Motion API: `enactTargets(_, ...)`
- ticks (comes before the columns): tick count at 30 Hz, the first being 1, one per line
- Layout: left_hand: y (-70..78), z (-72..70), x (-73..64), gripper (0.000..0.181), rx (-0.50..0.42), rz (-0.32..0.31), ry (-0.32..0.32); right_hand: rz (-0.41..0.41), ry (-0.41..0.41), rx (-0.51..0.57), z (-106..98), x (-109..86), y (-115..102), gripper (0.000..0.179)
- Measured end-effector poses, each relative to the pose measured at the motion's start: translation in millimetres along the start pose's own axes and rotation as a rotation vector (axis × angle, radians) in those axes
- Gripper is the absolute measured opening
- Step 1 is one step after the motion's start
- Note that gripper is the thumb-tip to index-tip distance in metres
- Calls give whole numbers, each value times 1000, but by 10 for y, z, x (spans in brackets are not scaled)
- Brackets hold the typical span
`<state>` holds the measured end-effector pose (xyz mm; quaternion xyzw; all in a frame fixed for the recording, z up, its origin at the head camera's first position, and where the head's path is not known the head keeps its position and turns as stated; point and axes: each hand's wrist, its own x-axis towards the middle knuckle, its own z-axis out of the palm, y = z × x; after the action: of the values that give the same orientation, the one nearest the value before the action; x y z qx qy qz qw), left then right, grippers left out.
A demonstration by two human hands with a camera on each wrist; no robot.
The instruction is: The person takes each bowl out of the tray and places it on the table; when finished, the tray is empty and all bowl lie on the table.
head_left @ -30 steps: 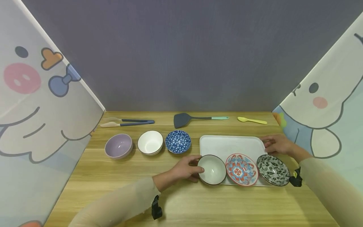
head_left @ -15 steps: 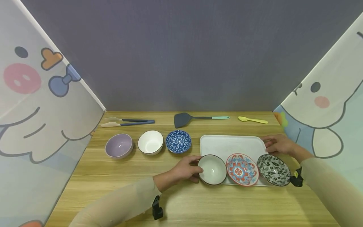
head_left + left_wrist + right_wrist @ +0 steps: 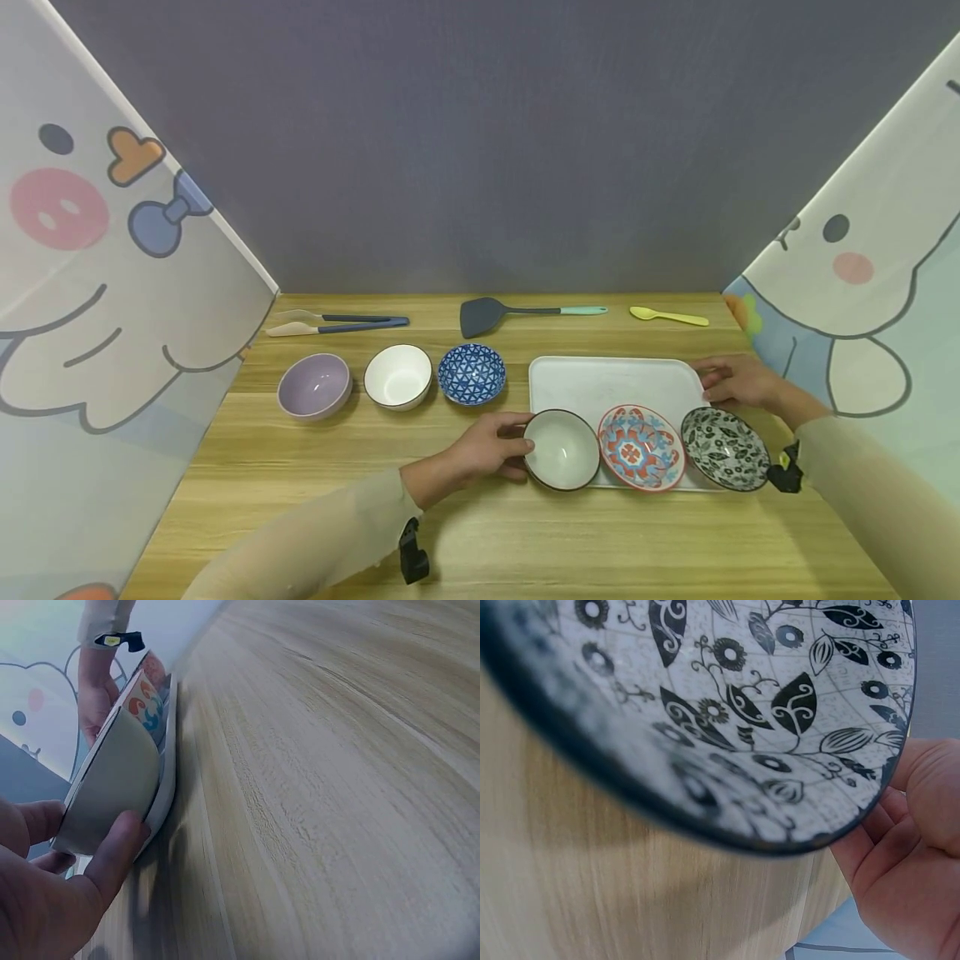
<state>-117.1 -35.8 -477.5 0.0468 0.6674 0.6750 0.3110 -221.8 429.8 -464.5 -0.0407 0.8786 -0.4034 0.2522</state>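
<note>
While three bowls sit along the tray's near edge, three wait at 9 o'clock.
Left hand grips white bowl; right hand rests on tray's 3 o'clock rim, its grip unclear.

Even soft light, faint shadows, wide-angle edge bending, wrist close-ups blurred near the lens

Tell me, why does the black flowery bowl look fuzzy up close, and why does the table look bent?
Right wrist view: the black flowery bowl sits so near the lens that its near rim blurs. Left wrist view: the wide lens curves the table, and the left hand is soft and shadowed. Head view: sharp, evenly lit.
</note>
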Motion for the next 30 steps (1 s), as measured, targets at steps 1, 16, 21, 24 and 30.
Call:
enactTargets(1, 1, 1, -5, 51, -8, -2, 0, 1, 1, -1, -2, -2, 0, 66)
enactTargets(16, -44, -10, 8, 48, -36, -9, 43, -3, 8, 9, 4, 19, 29, 67)
enactTargets(21, -41, -14, -6, 49, -56, -11, 44, -1, 2, 17, 9, 15, 17, 66)
enactTargets(24, -30, -28, -15, 50, -65, -13, 43, -9, -1, 15, 5, 15, 23, 66)
enactTargets(30, 9, -68, -39, 51, -98, -13, 42, -8, 5, 3, -1, 16, 40, 66)
